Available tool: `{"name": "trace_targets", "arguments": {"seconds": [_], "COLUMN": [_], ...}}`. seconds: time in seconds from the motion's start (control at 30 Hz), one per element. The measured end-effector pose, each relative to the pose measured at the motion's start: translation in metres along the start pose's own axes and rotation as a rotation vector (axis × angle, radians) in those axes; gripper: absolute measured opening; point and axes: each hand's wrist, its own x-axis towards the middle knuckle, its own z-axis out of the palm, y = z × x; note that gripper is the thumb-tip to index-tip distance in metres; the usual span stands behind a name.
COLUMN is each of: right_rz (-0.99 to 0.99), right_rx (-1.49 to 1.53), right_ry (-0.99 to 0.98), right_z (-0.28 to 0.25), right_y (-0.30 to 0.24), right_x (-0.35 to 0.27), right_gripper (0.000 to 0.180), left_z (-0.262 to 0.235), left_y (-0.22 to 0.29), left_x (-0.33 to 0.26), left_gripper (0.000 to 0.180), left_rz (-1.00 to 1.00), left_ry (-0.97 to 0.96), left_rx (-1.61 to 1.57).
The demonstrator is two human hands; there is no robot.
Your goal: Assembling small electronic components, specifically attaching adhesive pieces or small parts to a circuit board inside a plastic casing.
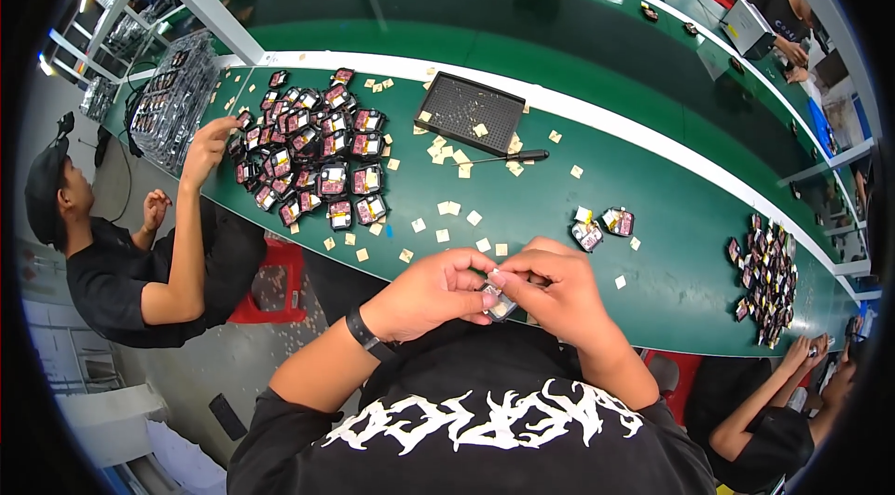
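Note:
My left hand (pixel 431 290) and my right hand (pixel 550 285) meet at the near edge of the green table (pixel 653 271), both pinching one small dark part (pixel 497 301) with a pale square piece on it. Fingertips hide most of the part. A black band circles my left wrist. Two similar small parts (pixel 601 226) lie on the table just beyond my right hand. Small pale square pieces (pixel 446 215) are scattered ahead of my hands.
A heap of small dark parts (pixel 312 155) lies to the left, where a seated person's hand (pixel 210 145) reaches in. A black perforated tray (pixel 469 110) and a screwdriver (pixel 508 158) lie beyond. Another heap (pixel 769 276) is at right near another person.

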Motion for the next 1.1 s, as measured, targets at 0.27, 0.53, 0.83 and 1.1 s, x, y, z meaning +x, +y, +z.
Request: {"name": "trace_targets", "arguments": {"seconds": [0.27, 0.53, 0.83, 1.1], "right_rz": [0.213, 0.649, 0.657, 0.499], "right_rx": [0.248, 0.689, 0.989, 0.667], "right_ry": [0.129, -0.115, -0.079, 0.034], "right_z": [-0.003, 0.006, 0.018, 0.032], "right_y": [0.003, -0.008, -0.007, -0.003], "right_x": [-0.022, -0.029, -0.024, -0.027], "right_gripper": [0.031, 0.012, 0.016, 0.018], "left_z": [0.002, 0.007, 0.017, 0.013], "left_y": [-0.006, -0.013, -0.026, -0.02], "left_x": [0.003, 0.003, -0.002, -0.002], "left_gripper": [0.031, 0.029, 0.026, 0.021], "left_rz": [0.157, 0.319, 0.607, 0.443], "left_ry": [0.124, 0.347, 0.364, 0.366], "left_rx": [-0.129, -0.046, 0.08, -0.219]}}
